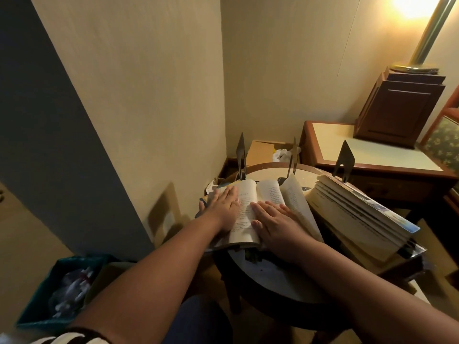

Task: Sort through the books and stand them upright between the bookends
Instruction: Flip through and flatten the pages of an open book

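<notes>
An open book lies flat on the round surface, right under my hands. My left hand and my right hand both press on its pages with straight fingers, gripping nothing. A pile of books lies just to the right, by a metal bookend.

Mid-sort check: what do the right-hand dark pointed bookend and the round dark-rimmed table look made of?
Right-hand dark pointed bookend: probably thin sheet metal, matt dark finish; it stands as a slim flat blade with a cut-out foot. Round dark-rimmed table: seemingly varnished wood, judging by its brown rim; paler inset top unclear.
</notes>
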